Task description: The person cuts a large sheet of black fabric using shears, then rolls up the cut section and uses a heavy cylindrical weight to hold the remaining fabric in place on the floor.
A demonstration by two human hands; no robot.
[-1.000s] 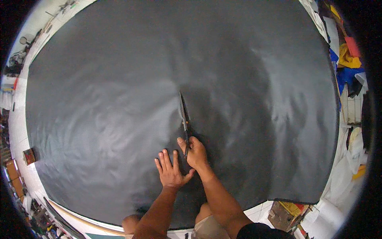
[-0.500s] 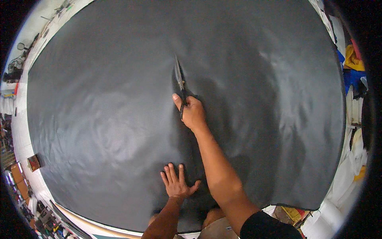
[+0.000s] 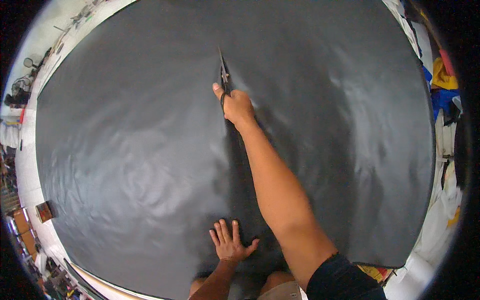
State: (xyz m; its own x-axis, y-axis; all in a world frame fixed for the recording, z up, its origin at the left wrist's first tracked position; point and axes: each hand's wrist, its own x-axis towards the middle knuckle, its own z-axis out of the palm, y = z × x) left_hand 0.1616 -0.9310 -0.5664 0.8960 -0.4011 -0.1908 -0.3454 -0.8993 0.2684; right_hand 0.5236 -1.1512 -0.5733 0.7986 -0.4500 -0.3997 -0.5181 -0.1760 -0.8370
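Observation:
A large dark grey sheet (image 3: 140, 140), smooth and slightly wrinkled like vinyl or leather, is spread over most of the table. My right hand (image 3: 239, 106) is closed round the black handles of a pair of scissors (image 3: 223, 72). Their long metal blades point away from me, at the sheet's upper middle. A dark line runs back through the sheet from the scissors toward my body. Near the front edge, my left hand (image 3: 230, 244) lies flat on the sheet with fingers spread, holding nothing.
The white table border (image 3: 27, 160) shows along the left. A small brown box (image 3: 44, 212) stands on it beside the sheet's edge. Beyond the right edge lie yellow cloth (image 3: 442, 75), blue cloth (image 3: 444, 100) and crumpled white material (image 3: 440, 220). Cluttered goods fill the lower left.
My right hand and the scissors have moved farther away from me along the sheet, and the arm is stretched out more. My left hand stays flat, now slightly lower in view.

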